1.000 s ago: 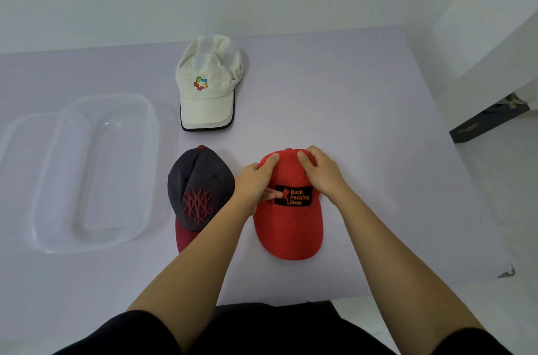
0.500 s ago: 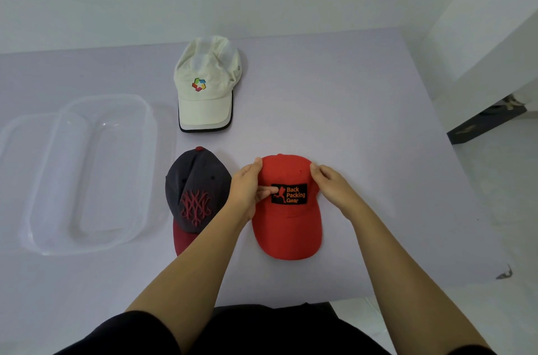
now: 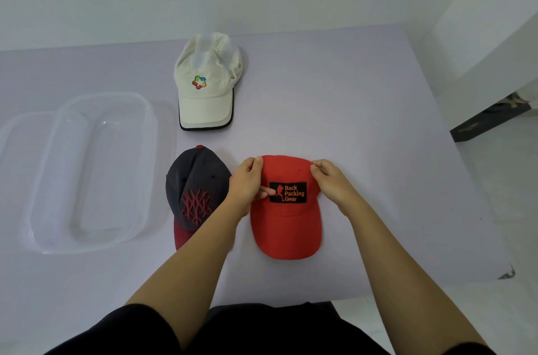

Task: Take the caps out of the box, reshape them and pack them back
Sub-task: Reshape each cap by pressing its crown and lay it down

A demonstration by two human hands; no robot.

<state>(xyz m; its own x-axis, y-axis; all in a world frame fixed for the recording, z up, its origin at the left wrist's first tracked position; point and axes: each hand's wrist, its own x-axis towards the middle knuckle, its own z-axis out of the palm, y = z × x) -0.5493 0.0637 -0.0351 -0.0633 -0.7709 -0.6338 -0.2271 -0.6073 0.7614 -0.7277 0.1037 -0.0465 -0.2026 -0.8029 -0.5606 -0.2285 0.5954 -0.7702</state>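
Note:
A red cap (image 3: 286,226) with a black "Back Packing Gear" patch lies on the lilac table, brim toward me. My left hand (image 3: 247,183) grips the left side of its crown, thumb on the patch edge. My right hand (image 3: 330,180) pinches the right side of the crown. A dark grey cap (image 3: 195,183) with a maroon logo and brim sits just left of it, partly under my left forearm. A cream cap (image 3: 208,84) with a coloured logo rests farther back. The clear plastic box (image 3: 96,241) stands empty at the left.
A clear lid (image 3: 17,133) lies partly under the box at the far left. The table (image 3: 364,110) ends at the right, with floor and a dark object (image 3: 489,119) beyond. A white wall runs along the back edge.
Both hands have slid from the top middle of the red cap's crown outward to its left and right sides. The other caps and the box have not moved.

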